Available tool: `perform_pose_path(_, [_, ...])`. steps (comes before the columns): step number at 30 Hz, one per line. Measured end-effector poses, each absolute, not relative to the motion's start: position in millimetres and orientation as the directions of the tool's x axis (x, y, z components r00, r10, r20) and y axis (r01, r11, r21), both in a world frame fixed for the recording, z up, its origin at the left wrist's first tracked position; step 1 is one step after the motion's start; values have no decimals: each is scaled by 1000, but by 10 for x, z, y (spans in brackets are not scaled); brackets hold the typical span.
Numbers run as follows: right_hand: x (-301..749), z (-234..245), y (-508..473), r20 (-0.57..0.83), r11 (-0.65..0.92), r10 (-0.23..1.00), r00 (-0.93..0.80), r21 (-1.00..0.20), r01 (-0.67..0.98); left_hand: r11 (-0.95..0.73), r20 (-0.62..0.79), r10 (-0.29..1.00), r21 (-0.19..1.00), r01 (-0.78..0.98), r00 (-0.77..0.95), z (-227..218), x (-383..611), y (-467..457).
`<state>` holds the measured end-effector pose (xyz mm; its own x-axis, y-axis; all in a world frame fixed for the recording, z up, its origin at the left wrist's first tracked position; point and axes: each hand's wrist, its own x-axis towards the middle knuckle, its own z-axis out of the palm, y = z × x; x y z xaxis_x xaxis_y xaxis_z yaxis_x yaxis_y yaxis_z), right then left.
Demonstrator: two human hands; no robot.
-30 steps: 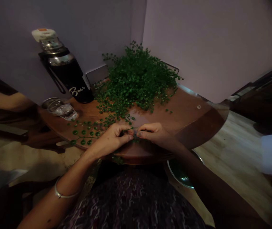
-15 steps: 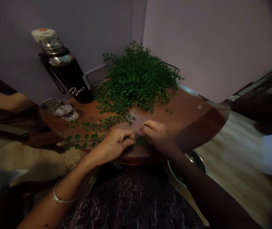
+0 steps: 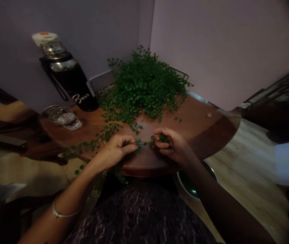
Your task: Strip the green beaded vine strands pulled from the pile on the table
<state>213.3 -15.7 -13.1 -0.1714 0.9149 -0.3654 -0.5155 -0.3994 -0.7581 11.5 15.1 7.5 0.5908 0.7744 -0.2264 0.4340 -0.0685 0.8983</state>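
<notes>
Near the front edge of the wooden table, my left hand [image 3: 120, 147] pinches a thin green stem strung with round beads of leaf. The strand [image 3: 146, 143] runs across to my right hand [image 3: 171, 144], whose fingers curl round several of its green beads. More of the trailing strand [image 3: 86, 145] lies to the left, past my left wrist and over the table edge. Behind both hands rises a big heap of the same beaded green plant [image 3: 144, 88]. Dim light hides the exact grip of the right fingertips.
A black thermos [image 3: 70, 78] with white lettering stands at the back left. Beside it a clear cup [image 3: 69, 118] sits tilted in view. The wooden table [image 3: 197, 125] has a curved front edge. A metal basin [image 3: 213, 171] is below on the right.
My right hand has moved slightly right and loosened round the beads. My left hand has shifted a little left. A stretch of beaded stem now shows between them.
</notes>
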Motion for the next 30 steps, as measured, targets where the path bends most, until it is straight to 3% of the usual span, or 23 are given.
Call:
perform_pose_path(5, [2024,-196,-173,-301,-338,939,-168,-897,-284,-57,-251,743,900,432,620,64,113,150])
perform_pose_path(9, [1981,-238,-182,-198,-210,977,-77,-955,-211,-91,-246,723,892,442,646,87,109,118])
perform_pose_path(15, [1927,-208,-146,-210,-179,976,61,-928,-327,-174,-160,732,896,408,663,165,176,48])
perform_pose_path(18, [2145,-168,-84,-216,-121,961,172,-890,-440,-71,-192,706,938,339,681,231,108,27])
perform_pose_path(21, [2413,-113,-53,-159,42,927,340,-856,-516,121,-238,722,968,220,649,248,-9,32])
perform_pose_path(23, [2459,-85,-67,-166,21,937,307,-851,-524,262,-272,764,959,104,585,212,-53,58])
perform_pose_path(25, [2373,-80,-98,-216,-97,962,170,-844,-527,377,-308,765,926,-7,565,150,-54,97])
perform_pose_path(30, [2053,-158,-130,-264,-303,953,-150,-802,-515,483,-329,720,870,-101,611,21,-5,169])
